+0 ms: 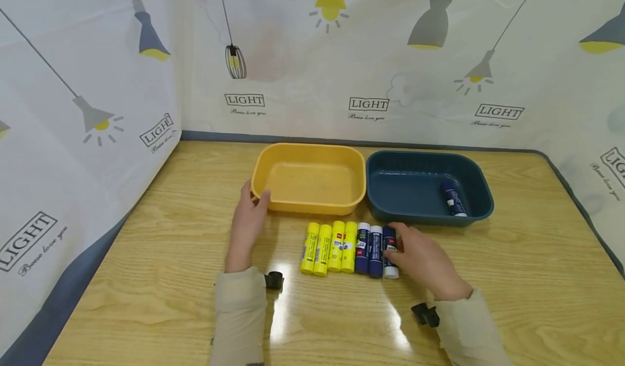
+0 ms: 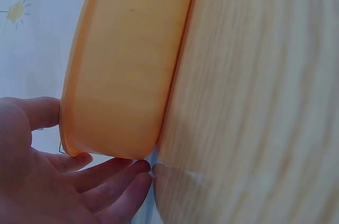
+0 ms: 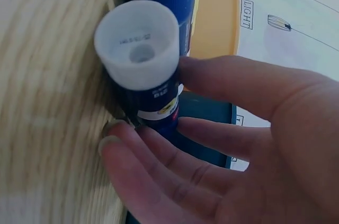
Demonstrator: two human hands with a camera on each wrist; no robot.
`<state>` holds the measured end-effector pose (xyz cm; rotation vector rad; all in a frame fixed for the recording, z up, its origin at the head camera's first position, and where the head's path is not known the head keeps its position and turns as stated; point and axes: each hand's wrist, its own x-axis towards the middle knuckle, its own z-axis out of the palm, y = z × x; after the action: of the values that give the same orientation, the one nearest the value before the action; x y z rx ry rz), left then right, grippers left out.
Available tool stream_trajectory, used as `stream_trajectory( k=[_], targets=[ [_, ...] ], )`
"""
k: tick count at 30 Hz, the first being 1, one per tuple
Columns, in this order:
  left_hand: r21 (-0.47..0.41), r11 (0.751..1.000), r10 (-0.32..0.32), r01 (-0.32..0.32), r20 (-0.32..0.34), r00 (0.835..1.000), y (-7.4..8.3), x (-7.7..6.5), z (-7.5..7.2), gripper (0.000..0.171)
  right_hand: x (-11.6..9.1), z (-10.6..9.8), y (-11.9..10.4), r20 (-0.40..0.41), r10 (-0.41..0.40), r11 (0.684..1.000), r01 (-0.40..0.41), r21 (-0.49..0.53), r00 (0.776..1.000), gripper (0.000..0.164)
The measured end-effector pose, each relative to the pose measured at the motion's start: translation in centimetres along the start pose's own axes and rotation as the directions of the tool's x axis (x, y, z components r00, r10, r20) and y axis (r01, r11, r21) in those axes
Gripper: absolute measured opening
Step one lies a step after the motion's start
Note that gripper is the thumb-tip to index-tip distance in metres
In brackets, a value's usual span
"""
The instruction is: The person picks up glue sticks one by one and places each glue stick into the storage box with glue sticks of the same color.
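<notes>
I note the left hand [image 1: 246,222] half-spread, touching the yellow tray [image 1: 312,181]. Four yellow sticks [image 1: 337,249], two blue sticks [image 1: 375,252] and the end stick [image 1: 389,241] lie in a row on the table [image 1: 156,279], right hand [image 1: 427,257] curled around the last.

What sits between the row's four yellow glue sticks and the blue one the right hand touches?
Two more blue glue sticks, side by side, their white ends facing away from the person. The head view shows both.
</notes>
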<state>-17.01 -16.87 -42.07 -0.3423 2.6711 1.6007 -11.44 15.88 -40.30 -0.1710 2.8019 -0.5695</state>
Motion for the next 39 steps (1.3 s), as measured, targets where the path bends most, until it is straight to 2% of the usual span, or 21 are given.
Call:
stream_trajectory(
  k=[13, 21, 26, 32, 39],
  targets=[
    [-0.002, 1.000, 0.007, -0.007, -0.002, 1.000, -0.1, 0.1, 0.1, 0.063, -0.4, -0.2, 0.2, -0.021, -0.003, 1.000, 0.003, -0.003, 1.000, 0.057],
    [0.005, 1.000, 0.020, -0.020, -0.013, 1.000, -0.2, 0.2, 0.2, 0.063, -0.2, 0.0, 0.4, 0.009, 0.000, 1.000, 0.000, -0.011, 1.000, 0.063],
    [0.002, 1.000, 0.007, -0.007, -0.007, 1.000, -0.3, 0.1, 0.1, 0.064, -0.2, -0.1, 0.4, 0.030, 0.008, 1.000, -0.008, -0.005, 1.000, 0.062],
    [0.003, 1.000, -0.002, 0.002, -0.009, 1.000, -0.3, 0.1, -0.2, 0.068, -0.3, -0.8, 0.1, 0.069, 0.027, 0.999, -0.029, 0.022, 0.997, 0.062],
    [-0.008, 1.000, 0.012, -0.012, -0.006, 1.000, -0.2, 0.1, -0.1, 0.064, -1.2, -2.1, 0.4, 0.099, 0.029, 0.998, -0.035, 0.058, 0.995, 0.065]
  ],
)
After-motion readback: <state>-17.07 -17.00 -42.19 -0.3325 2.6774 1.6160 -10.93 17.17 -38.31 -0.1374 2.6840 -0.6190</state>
